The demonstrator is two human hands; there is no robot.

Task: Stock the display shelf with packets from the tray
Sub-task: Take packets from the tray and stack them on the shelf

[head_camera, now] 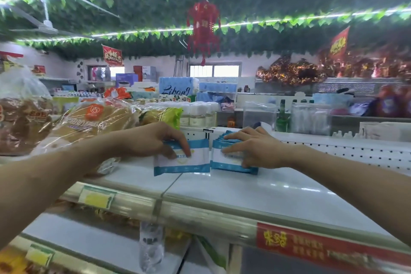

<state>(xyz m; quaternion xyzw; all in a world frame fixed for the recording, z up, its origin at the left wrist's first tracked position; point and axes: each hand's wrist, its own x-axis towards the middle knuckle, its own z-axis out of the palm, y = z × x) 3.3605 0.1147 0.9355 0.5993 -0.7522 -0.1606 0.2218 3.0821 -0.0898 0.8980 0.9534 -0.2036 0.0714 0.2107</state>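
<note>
While both hands work on the glossy white top shelf (pixel 255 187), the left hand (pixel 153 140) curls its fingers over the top edge of a flat blue-and-white plastic packet (pixel 184 165), fingertips pressed on the printed front, grasping it. Right hand (pixel 255 149) clamps a stack of matching blue-and-white packets (pixel 231 165), fingers bent over the top and thumb low on the front face. Packet and stack stand on their bottom edges at mid shelf, side by side and almost touching, faces toward the camera, long axes running left-right along the shelf. White perforated metal back panel (pixel 355 151) rises just behind them. Left of the packets, crinkly clear plastic bags holding brown bread loaves (pixel 93 122) sit on the same shelf. Shelf front edge carries a clear rail with a yellow price label (pixel 95 199) and a red strip with yellow print (pixel 311 244). Background is blurred.
</note>
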